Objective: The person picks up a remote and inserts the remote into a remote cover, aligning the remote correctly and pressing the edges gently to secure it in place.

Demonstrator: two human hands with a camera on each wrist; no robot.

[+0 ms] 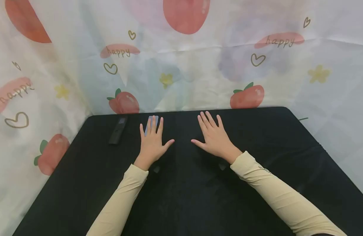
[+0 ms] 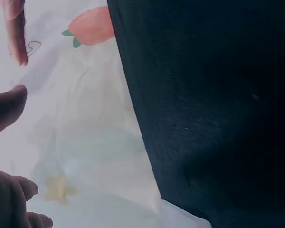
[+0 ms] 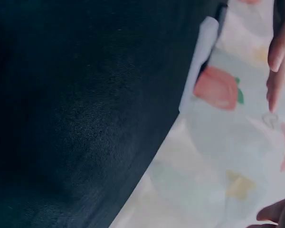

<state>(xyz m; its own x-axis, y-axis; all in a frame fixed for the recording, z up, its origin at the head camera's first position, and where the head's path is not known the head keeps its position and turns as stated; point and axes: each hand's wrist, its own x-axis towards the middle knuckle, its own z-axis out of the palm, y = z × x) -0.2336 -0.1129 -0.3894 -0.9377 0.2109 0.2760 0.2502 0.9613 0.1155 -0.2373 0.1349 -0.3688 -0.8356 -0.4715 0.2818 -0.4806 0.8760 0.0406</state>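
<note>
In the head view both hands are spread palm down over the black tabletop, fingers pointing to its far edge and nothing gripped. The left hand (image 1: 151, 144) overlaps a pale blue flat rectangular object (image 1: 157, 119), partly hidden behind its fingers. To the left of that hand lies a slim black handheld device (image 1: 118, 131) with a small screen near its top. The right hand (image 1: 214, 137) is over bare black cloth, thumb turned toward the left hand. Fingers (image 3: 278, 61) enter the right wrist view at its right edge, beside the pale object (image 3: 199, 57) at the table's rim.
A black cloth covers the table (image 1: 181, 203). Behind it and on both sides hangs a pale curtain (image 1: 193, 65) printed with red fruit, hearts and yellow flowers. Small grey pieces (image 1: 156, 169) show beside the wrists.
</note>
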